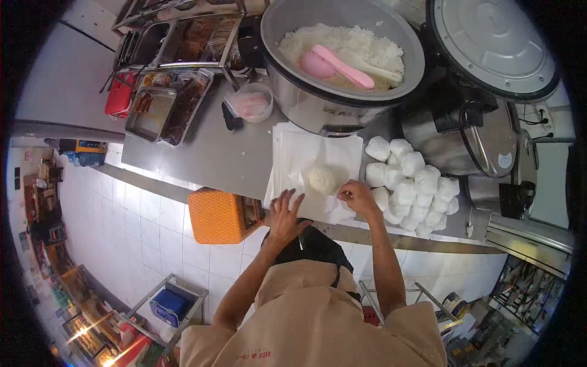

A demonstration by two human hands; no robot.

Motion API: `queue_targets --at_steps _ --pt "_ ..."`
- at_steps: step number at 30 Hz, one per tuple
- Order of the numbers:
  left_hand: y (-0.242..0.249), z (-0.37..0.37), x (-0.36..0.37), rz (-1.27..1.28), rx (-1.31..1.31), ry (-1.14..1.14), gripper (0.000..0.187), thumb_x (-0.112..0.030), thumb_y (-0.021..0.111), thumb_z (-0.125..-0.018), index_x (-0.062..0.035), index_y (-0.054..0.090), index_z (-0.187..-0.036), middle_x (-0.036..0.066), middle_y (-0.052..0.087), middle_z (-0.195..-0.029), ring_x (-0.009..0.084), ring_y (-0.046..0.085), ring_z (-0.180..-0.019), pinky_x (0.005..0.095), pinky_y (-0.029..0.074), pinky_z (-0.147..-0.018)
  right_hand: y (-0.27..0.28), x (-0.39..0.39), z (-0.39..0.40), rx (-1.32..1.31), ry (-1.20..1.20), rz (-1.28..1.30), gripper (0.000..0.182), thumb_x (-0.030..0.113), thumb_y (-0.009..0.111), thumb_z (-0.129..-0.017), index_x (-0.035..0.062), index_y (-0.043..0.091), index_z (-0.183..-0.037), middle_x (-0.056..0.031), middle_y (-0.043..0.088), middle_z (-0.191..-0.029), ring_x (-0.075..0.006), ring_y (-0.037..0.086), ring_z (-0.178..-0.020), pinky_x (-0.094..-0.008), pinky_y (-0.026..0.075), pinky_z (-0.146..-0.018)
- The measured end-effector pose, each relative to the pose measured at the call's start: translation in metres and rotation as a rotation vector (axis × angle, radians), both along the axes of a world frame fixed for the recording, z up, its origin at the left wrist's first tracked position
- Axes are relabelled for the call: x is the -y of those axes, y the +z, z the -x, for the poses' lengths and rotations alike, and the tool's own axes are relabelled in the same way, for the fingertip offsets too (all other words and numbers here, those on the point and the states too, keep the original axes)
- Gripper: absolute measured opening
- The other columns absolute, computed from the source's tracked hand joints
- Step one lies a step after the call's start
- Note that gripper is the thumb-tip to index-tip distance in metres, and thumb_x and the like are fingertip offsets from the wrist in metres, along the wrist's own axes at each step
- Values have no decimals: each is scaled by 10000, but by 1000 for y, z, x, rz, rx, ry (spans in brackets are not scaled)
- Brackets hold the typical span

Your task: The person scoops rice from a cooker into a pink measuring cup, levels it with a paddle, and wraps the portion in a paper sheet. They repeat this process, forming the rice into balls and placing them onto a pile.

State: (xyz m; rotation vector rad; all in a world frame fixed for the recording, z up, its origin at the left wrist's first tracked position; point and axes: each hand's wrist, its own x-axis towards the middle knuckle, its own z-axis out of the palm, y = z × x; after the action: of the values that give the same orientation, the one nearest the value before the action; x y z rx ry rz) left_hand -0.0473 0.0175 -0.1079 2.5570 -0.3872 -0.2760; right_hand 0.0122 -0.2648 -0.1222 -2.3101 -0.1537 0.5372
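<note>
A rounded mound of white rice [322, 180] sits on the top sheet of white wrapping paper [306, 150], which lies on a stack at the counter's front edge. My left hand [285, 215] rests over the paper's lower left part, its fingers spread and holding nothing. To the right of the rice, my right hand [358, 198] is closed, thumb and fingertips pinched at the paper's edge. On its right stands a pile of white wrapped bundles [416, 186]. Behind the paper is a big rice cooker [318, 107], open, with a pink scoop [339, 66] lying on the rice inside.
Left of the cooker are a clear tub [252, 104] and metal trays of food [151, 113]. The cooker's round lid [492, 43] is raised at the right, near another metal pot [489, 144]. An orange woven-look stool [215, 217] stands below the counter [214, 156].
</note>
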Motion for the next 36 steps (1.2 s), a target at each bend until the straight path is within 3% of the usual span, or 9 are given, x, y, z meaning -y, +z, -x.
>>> queue_targets --at_steps 3,4,10,14,17,22,24,29,36 --pt "-16 1 28 73 68 -20 739 -345 857 -714 -179 510 -1345 127 393 -1475 362 319 -1423 608 254 -1128 0 2 -6 -2 56 20 125 161 781 -818 60 748 -884 -121 676 -849 -273 662 -761 -389 519 -693" --pt "-20 2 35 83 134 -29 523 -258 817 -757 -148 564 -1202 126 444 -1417 351 372 -1382 600 280 -1097 1 2 -8 -3 67 24 135 173 783 -820 57 746 -880 -122 678 -850 -272 662 -761 -390 518 -691" --pt "-23 0 41 178 271 29 281 -109 730 -800 -100 596 -1047 94 549 -1270 316 492 -1270 564 324 -1041 6 8 -1 18 49 13 220 228 813 -800 41 726 -875 -127 686 -847 -278 662 -768 -402 524 -717" --pt "-14 -12 34 104 308 -44 299 -122 726 -817 -98 581 -1078 86 571 -1230 281 511 -1252 553 325 -1039 41 -8 25 389 -50 32 349 260 853 -749 39 675 -952 -109 670 -953 -302 639 -919 -434 509 -844" --pt "-14 -17 31 117 263 -61 340 -140 722 -834 -103 569 -1136 80 575 -1241 274 516 -1259 561 302 -1072 47 -30 54 298 -67 311 425 307 867 -713 99 700 -1043 -106 589 -1155 -329 536 -1124 -454 470 -935" --pt "3 -10 3 36 241 -91 405 -137 723 -832 -125 605 -1219 61 598 -1285 282 507 -1310 592 273 -1129 -1 -2 77 459 -97 228 369 57 782 -691 138 754 -1050 -82 588 -1224 -327 525 -1144 -482 449 -989" --pt "-27 -8 -29 -2 283 -142 411 -119 741 -799 -132 641 -1197 48 599 -1326 284 478 -1345 592 296 -1117 9 4 80 500 -49 240 411 -3 753 -679 161 770 -1056 -69 590 -1243 -325 533 -1141 -469 450 -996" --pt "-24 -2 -66 239 193 -109 277 -27 733 -749 -99 728 -1017 23 698 -1202 270 564 -1269 495 382 -1096 22 7 99 458 -124 -5 401 -45 746 -710 168 777 -1048 -58 665 -1104 -283 595 -1047 -401 482 -931" --pt "-14 -17 -27 725 75 408 115 -105 662 -953 -20 691 -1025 88 747 -1044 208 684 -1035 362 525 -807 -6 8 91 210 -501 -537 79 101 756 -875 52 770 -934 -65 726 -960 -207 657 -834 -356 532 -754"
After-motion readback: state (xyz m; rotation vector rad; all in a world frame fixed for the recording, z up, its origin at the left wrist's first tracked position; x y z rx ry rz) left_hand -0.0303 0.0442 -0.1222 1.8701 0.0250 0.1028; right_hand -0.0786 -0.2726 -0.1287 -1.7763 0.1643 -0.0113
